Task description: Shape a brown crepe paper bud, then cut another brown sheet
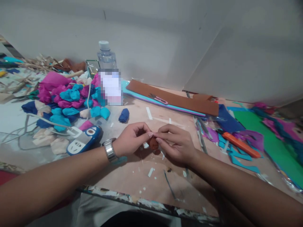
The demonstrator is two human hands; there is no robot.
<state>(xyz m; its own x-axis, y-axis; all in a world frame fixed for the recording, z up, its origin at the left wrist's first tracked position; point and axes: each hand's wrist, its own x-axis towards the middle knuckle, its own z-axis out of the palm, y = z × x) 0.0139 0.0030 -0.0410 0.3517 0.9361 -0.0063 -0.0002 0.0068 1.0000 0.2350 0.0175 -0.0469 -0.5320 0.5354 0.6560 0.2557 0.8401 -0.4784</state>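
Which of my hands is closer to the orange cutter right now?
Your right. The right hand is to the left of the orange cutter; the left hand is farther left, on the right hand's far side.

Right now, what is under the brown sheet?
Under the brown sheet, a light-blue sheet and a purple sheet show along the near edge; anything else there is covered.

Brown piece [154, 144] was partly hidden by left hand [133, 138] and right hand [176, 143]. Pixel block [110, 87] covered bottle's [106, 58] lower part. Far-left sticks [39, 64] were too blurred to count. Right edge cut off green sheet [274, 135]; near edge cut off dark shape [132, 220], couldn't ID.
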